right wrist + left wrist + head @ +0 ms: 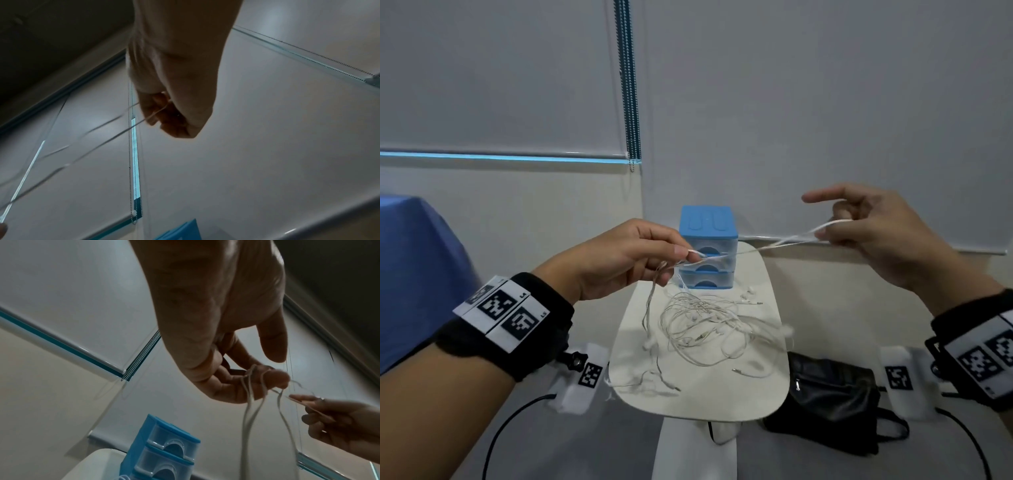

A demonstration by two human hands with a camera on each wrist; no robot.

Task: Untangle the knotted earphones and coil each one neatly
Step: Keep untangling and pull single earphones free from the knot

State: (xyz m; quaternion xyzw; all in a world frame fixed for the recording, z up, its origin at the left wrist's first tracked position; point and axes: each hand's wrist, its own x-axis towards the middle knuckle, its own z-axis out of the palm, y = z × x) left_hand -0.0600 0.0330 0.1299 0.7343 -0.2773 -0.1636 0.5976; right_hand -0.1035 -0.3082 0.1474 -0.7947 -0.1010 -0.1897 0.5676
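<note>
A tangle of white earphone cables [709, 329] lies on the small white table [756, 401]. My left hand [681, 255] is raised above the table's far end and pinches several white strands [249, 382] between thumb and fingers; loops hang from it down to the pile. A doubled white cable [774, 245] runs taut from that pinch to my right hand [832, 226], held up to the right, which pinches the cable's loop [156, 112] with curled fingers while the index finger points left. Loose earbuds and plugs lie around the tangle.
A blue mini drawer unit [708, 250] stands at the table's far end, just behind my left hand. A black bag [828, 401] lies on the floor right of the table. Roller blinds with a bead chain [631, 102] cover the wall behind.
</note>
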